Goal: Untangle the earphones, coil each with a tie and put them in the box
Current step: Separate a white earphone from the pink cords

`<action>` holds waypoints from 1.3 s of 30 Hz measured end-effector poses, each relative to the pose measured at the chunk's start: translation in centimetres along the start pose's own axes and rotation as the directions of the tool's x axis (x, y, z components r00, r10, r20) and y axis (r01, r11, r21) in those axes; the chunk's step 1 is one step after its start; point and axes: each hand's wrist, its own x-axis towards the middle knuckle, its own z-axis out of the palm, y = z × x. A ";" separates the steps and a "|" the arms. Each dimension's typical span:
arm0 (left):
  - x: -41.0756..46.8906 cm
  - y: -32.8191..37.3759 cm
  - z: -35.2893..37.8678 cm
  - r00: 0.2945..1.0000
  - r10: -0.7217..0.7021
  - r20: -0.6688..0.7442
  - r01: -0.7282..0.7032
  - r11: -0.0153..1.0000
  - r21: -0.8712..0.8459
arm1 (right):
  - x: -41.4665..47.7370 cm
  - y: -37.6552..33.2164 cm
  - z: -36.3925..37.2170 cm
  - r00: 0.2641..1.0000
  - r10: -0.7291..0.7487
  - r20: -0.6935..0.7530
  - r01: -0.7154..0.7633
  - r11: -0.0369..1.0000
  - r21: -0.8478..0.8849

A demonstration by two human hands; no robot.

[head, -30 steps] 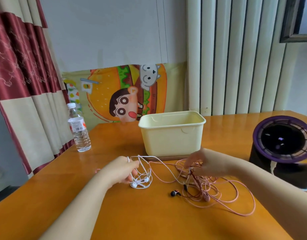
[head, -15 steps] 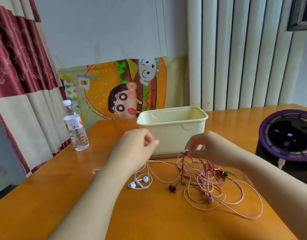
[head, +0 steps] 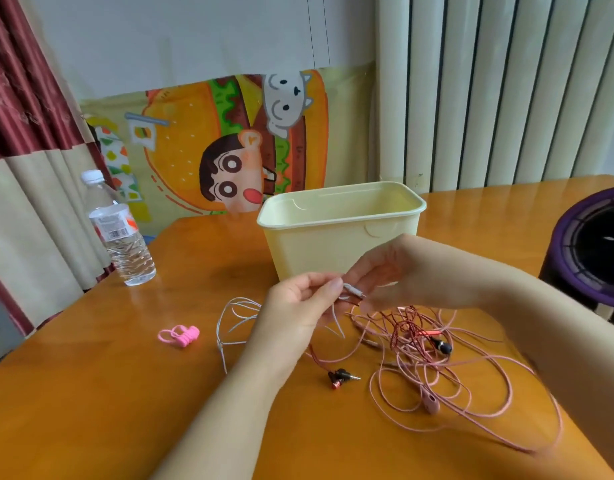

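Note:
My left hand [head: 298,313] and my right hand [head: 395,271] meet above the table, just in front of the pale yellow box [head: 340,233]. Between them they pinch the plug end of the white earphone cable [head: 236,317], whose loops trail to the left on the table. Below my right hand lies a tangle of pink earphone cable [head: 471,386] mixed with a dark red cable [head: 399,327]. A black earbud [head: 444,346] and a black-red jack [head: 340,377] lie in the tangle. Pink ties [head: 179,335] sit on the table to the left.
A water bottle [head: 120,233] stands at the table's left edge by the curtain. A black device with a purple rim [head: 589,244] stands at the right. The wooden table [head: 90,393] ends close on the left.
Both hands have come together and taken the white cable's plug end between them. The white earbuds that lay in front of my left hand are out of sight. The view has moved closer.

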 end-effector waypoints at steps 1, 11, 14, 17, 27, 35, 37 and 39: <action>0.1 -0.3 -0.1 1.000 -0.027 0.002 0.027 0.997 -0.066 | 0.2 0.2 0.1 1.000 0.001 0.009 -0.002 0.999 0.042; 0.2 -0.3 -0.1 0.987 -0.150 0.053 0.159 0.916 -0.368 | 0.8 0.3 1.1 0.962 -0.056 -0.267 0.057 0.998 -0.005; 0.1 -0.2 -0.2 0.983 -0.167 0.077 0.184 0.896 -0.405 | 0.5 -0.3 1.3 0.959 -0.102 -0.262 0.077 0.991 -0.106; -0.2 0.0 -0.3 0.970 -0.202 0.138 0.243 0.852 -0.464 | 0.1 -0.8 1.3 0.959 -0.108 -0.260 0.071 0.986 -0.148; 0.0 0.0 -0.6 0.982 -0.123 0.144 0.173 0.892 -0.417 | 0.3 -0.5 1.5 0.969 -0.047 -0.241 0.047 0.999 -0.007; 0.0 -0.6 -0.5 1.000 -0.005 0.030 0.009 0.991 -0.133 | 0.4 -0.2 2.3 0.978 -0.010 -0.209 0.008 1.000 -0.007; -0.1 -0.7 -0.5 0.999 -0.023 0.039 0.025 0.998 -0.051 | 0.4 -0.3 2.6 0.982 -0.021 -0.186 0.018 1.000 -0.021; -0.2 -0.6 -0.6 0.998 -0.039 0.046 0.041 0.998 -0.037 | 0.4 -0.3 2.6 0.984 -0.026 -0.175 0.023 1.000 -0.019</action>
